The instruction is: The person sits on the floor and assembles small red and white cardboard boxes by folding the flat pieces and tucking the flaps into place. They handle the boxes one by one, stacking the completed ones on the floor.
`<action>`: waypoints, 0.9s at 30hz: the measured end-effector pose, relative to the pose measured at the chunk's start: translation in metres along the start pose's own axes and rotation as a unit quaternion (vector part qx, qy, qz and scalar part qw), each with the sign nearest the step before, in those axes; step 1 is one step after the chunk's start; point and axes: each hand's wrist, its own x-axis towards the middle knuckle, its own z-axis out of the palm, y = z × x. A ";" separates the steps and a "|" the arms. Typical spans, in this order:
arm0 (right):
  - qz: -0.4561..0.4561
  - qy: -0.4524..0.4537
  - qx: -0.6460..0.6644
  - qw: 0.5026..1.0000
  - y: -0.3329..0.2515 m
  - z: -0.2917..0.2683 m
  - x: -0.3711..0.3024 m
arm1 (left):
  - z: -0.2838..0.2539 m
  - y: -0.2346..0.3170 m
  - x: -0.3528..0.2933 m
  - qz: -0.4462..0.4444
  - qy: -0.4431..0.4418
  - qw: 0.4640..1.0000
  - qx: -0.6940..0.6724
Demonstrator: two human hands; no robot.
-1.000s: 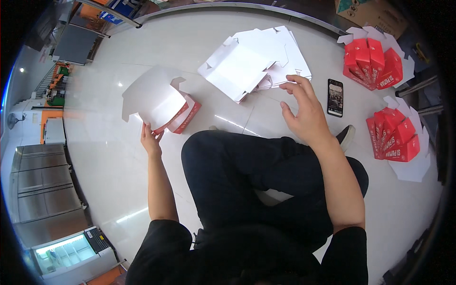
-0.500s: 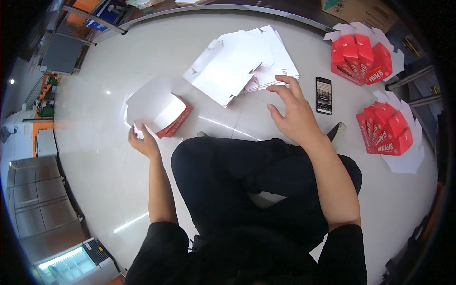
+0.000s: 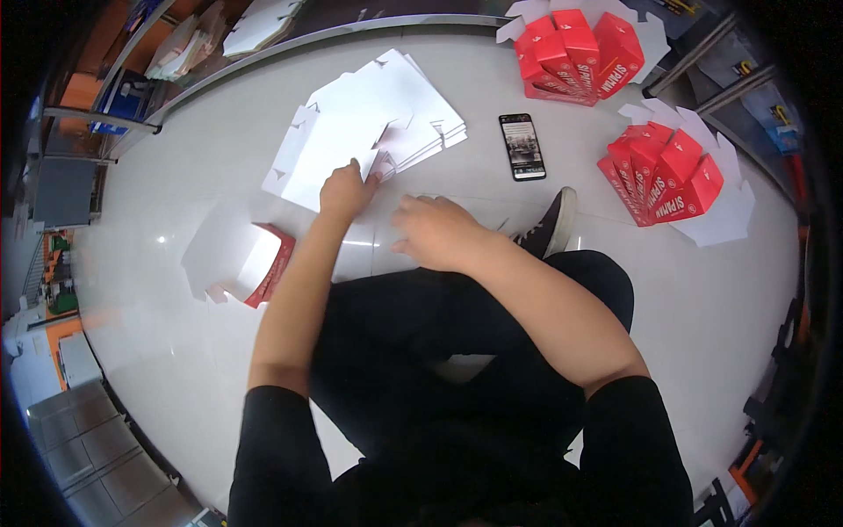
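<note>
My left hand (image 3: 345, 191) is closed at the near corner of the top flat white carton blank (image 3: 329, 145), its thumb and fingers at the sheet's edge. That blank lies on a stack of similar blanks (image 3: 430, 110) on the floor. My right hand (image 3: 435, 233) hovers over my knees, close to the left hand, holding nothing; its fingers are loosely bent, apart and slightly blurred. To the left of my left forearm stands a partly folded red and white box (image 3: 277, 263), its white inside facing up, with no hand on it.
Two nested groups of folded red boxes, a far one (image 3: 571, 57) and a nearer one (image 3: 663, 176), stand at the right. A phone (image 3: 522, 147) lies between them and the blanks. My shoe (image 3: 549, 224) is below it. A metal shelf edge (image 3: 351, 31) runs along the back.
My left hand has left the partly folded box and moved right to the blanks. My right hand has come down and left toward it. The view has turned to the right.
</note>
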 end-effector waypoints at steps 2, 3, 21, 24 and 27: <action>0.004 -0.008 0.005 1.000 0.000 -0.002 0.004 | 0.026 -0.006 0.014 -0.032 0.038 0.998 0.024; 0.005 -0.013 0.006 1.000 0.001 -0.002 0.004 | 0.033 -0.011 0.020 -0.019 0.042 0.998 0.035; 0.130 0.016 0.041 0.991 0.003 -0.016 0.016 | -0.017 0.005 0.013 -0.162 0.094 0.814 -0.549; 0.137 0.091 0.099 0.981 0.007 -0.015 0.021 | -0.037 -0.002 0.005 -0.077 0.227 0.795 -0.558; 0.070 0.177 0.179 0.965 0.007 -0.020 0.021 | -0.077 0.019 -0.022 0.051 0.384 0.765 -0.515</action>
